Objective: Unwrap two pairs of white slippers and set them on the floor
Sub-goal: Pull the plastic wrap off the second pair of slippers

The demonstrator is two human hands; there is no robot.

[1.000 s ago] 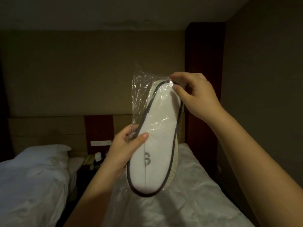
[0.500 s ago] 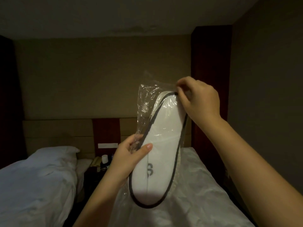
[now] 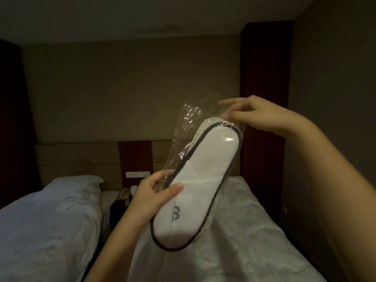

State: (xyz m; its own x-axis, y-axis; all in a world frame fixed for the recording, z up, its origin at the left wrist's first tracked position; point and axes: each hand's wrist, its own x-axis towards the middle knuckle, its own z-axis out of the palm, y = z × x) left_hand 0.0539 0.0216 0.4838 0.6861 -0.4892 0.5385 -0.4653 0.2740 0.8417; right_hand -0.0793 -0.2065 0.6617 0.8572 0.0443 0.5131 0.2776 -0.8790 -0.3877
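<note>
A pair of white slippers [image 3: 200, 180] with a dark sole edge is held up in front of me, sole facing me, inside a clear plastic wrapper [image 3: 188, 129]. The pack tilts with its top end to the right. My left hand [image 3: 151, 197] grips the pack at its lower left side, thumb across the sole. My right hand [image 3: 262, 113] pinches the wrapper's loose top end just above the slipper's tip. The second pair is not in view.
A bed with a white cover [image 3: 234, 251] lies right below the slippers. A second bed with a pillow [image 3: 50, 216] is at the left. Between them stands a dark nightstand [image 3: 120, 204] with small items. Dark wall panels rise at the right.
The pack has tilted so its top leans right. My right hand has shifted right and now pinches the wrapper's loose end. The view has dropped slightly.
</note>
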